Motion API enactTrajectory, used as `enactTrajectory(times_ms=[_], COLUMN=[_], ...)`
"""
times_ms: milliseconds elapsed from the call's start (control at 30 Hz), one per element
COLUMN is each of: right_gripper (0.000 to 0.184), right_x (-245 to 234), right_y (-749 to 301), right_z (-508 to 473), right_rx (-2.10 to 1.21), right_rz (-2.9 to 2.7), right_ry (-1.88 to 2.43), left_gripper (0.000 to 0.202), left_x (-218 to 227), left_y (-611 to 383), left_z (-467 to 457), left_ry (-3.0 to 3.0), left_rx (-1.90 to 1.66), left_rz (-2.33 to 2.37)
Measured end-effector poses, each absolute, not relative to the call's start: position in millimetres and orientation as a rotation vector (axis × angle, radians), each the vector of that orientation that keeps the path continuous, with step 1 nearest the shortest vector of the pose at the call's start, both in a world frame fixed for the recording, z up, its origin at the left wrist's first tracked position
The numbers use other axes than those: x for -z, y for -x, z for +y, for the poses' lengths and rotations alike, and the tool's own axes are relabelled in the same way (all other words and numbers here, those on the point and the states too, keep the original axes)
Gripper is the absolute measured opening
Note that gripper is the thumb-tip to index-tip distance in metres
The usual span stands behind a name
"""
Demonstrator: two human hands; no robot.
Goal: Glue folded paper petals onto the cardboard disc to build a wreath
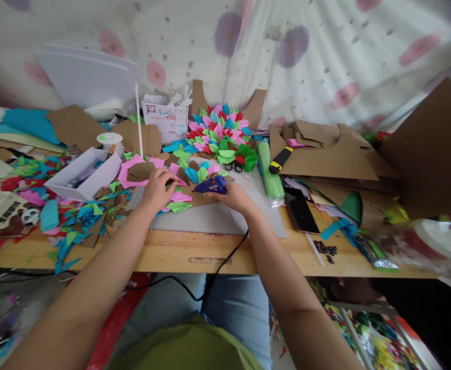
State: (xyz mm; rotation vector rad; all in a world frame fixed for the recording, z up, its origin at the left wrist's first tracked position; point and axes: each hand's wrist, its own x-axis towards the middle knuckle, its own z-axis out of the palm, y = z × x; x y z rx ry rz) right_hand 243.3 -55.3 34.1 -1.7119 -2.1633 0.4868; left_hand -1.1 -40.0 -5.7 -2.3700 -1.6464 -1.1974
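My right hand (235, 197) is closed around a blue hot glue gun (212, 185), whose nozzle points left over a brown cardboard piece (206, 199). Folded paper petals in pink, green, blue and brown are fixed along this cardboard, among them a pink petal (180, 197) and a blue petal (191, 174). At its left end is my left hand (158, 189), fingers bent and closed at the petals; what lies between the fingertips is too small to make out. Underneath is a grey cutting mat (225, 221). A finished-looking paper bird with layered petals (220, 131) stands behind.
Paper scraps (82, 216) and a white box (85, 174) crowd the left. To the right are a green paper roll (268, 172), a yellow-black utility knife (281, 160), a phone (301, 209) and stacked cardboard (325, 154). The glue gun's black cord (229, 254) hangs over the table edge.
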Motion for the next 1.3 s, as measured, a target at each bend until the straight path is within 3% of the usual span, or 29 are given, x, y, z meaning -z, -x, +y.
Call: enactTrajectory(times_ms=[200,333,500,767,933,1000,1100,1300], right_gripper=[0.041,0.046,0.047,0.04,0.051,0.042,0.018,0.013], right_x=[-22.0,-16.9,-14.1,4.0,-9.1,-19.1,-27.6,-18.7], right_y=[-252.7,-283.1,-324.0,-323.8,-317.9,-305.0,-269.0,-197.1], right_z=[-48.1,-44.0,-43.3,-35.0,-39.1,-44.3,-52.0,-54.5], right_rx=[-0.581,-0.613,-0.48,-0.422,0.087,0.238,0.15,-0.152], right_rz=[-2.053,-1.657,-1.308,-1.449,-1.422,-1.43,-1.697,-2.194], right_ry=[1.63,1.534,1.803,2.045,1.775,1.635,1.417,1.233], left_gripper=[0.008,0.008,0.009,0.009,0.011,0.011,0.01,0.009], left_x=[6.2,7.0,5.7,3.5,2.4,1.2,-1.3,-3.9], left_y=[2.1,4.1,3.2,3.5,5.1,3.5,-2.6,-15.5], left_z=[-40.2,-40.3,-41.1,-42.0,-41.3,-41.7,-44.2,-52.0], left_ry=[2.353,2.373,2.378,2.385,2.405,2.418,2.425,2.481], left_rx=[1.205,1.22,1.222,1.193,1.184,1.17,1.141,1.072], left_rz=[-1.63,-1.568,-1.516,-1.53,-1.501,-1.478,-1.471,-1.38])
